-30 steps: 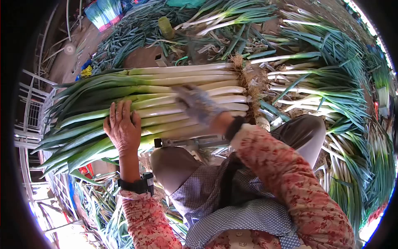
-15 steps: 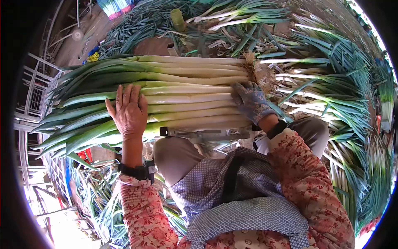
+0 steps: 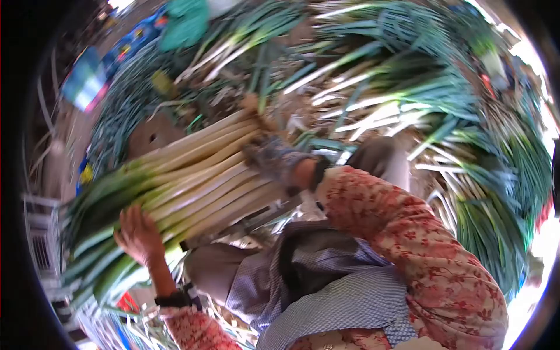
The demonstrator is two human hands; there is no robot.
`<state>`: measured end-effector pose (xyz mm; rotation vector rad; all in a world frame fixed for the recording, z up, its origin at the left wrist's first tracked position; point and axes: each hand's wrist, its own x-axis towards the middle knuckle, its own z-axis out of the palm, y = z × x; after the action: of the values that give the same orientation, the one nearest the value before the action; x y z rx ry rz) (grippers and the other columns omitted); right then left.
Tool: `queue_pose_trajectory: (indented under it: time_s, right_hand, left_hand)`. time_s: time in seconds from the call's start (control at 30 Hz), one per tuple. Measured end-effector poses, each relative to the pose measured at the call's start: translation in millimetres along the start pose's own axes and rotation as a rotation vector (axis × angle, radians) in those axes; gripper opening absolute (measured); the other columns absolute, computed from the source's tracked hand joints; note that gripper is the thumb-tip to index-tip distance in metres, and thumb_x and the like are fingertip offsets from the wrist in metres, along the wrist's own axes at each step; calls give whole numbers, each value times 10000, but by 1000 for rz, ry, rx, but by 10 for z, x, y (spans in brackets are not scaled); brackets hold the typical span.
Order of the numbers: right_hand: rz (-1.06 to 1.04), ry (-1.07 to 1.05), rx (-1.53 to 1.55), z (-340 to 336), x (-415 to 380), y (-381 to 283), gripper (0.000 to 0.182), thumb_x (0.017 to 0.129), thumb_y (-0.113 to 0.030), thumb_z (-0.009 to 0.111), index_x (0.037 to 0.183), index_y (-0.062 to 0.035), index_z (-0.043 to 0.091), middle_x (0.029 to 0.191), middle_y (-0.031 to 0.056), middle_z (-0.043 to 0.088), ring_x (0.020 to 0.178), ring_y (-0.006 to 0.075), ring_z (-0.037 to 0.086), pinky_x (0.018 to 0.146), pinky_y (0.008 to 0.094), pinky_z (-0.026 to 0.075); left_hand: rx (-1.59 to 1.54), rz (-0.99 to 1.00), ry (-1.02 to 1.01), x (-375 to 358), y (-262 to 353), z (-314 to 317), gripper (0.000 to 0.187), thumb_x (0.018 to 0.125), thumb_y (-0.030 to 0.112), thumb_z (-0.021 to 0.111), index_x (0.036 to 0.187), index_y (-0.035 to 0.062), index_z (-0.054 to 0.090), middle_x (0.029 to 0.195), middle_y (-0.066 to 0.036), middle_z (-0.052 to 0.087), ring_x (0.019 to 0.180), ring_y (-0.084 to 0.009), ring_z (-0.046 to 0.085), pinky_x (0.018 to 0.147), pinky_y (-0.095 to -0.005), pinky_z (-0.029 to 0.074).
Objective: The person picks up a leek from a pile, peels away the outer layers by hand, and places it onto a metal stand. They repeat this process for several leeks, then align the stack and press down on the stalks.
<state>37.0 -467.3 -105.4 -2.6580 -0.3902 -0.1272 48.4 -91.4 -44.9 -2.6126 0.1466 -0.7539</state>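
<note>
A row of long leeks (image 3: 204,169) lies side by side across a low stand (image 3: 256,216) in front of my knees, white stems and roots to the right, green leaves to the left. My left hand (image 3: 140,236), bare, rests on the green part with its fingers stretched out. Over the white stems near the root ends is my right hand (image 3: 277,157) in a patterned grey-blue glove. It touches the stems, but its fingers are smeared by motion.
Loose leeks (image 3: 379,111) cover the ground at the far side, and more leeks (image 3: 490,227) are heaped at the right. At the back left are a green bag (image 3: 184,26) and a striped bag (image 3: 84,81). A white metal rack (image 3: 44,233) stands at the left edge.
The view has turned, so the leeks now slant up to the right and sit further left. My left hand stays on the leaves, my right hand on the stems near the roots.
</note>
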Motion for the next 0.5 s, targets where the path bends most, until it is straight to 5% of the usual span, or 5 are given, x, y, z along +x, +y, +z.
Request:
queue_pose_trajectory:
  time_s: [0.07, 0.17, 0.33, 0.43, 0.5]
  right_hand:
    - [-121, 469, -62, 92, -1, 146, 392, 789, -317, 608, 1115, -102, 575, 1026, 178, 567, 992, 385, 533, 880, 466, 424]
    - [221, 661, -83, 48, 25, 224, 444, 787, -344, 609, 1158, -102, 568, 1111, 188, 560, 1012, 405, 541, 885, 470, 428]
    - [480, -107, 173, 9, 182, 687, 257, 788, -251, 585, 941, -69, 681, 895, 176, 669, 849, 316, 653, 733, 412, 520]
    - [491, -125, 86, -124, 429, 1403, 564, 815, -587, 516, 989, -75, 676, 939, 147, 669, 913, 324, 634, 767, 426, 506]
    - [367, 185, -60, -886, 357, 1736, 249, 807, -231, 563, 974, -87, 679, 926, 143, 675, 846, 299, 653, 718, 397, 521]
  left_hand:
    - [34, -5, -28, 7, 3, 8, 338, 922, 314, 452, 1237, 245, 556, 1289, 41, 539, 1273, -166, 427, 1073, -483, 243]
    - [41, -9, -64, 24, 12, -31, 323, 941, 301, 429, 1226, 235, 566, 1307, 50, 530, 1279, -156, 422, 1071, -481, 243]
    - [105, -7, -111, 34, 27, -72, 341, 967, 317, 391, 1246, 209, 555, 1312, 38, 531, 1281, -159, 423, 1055, -476, 257]
    - [116, -22, -188, 57, 65, -148, 357, 983, 328, 361, 1269, 205, 535, 1330, 34, 515, 1293, -163, 408, 1056, -478, 252]
    - [171, -39, -238, 71, 113, -200, 363, 991, 334, 344, 1288, 217, 516, 1351, 50, 493, 1304, -143, 391, 1062, -467, 247]
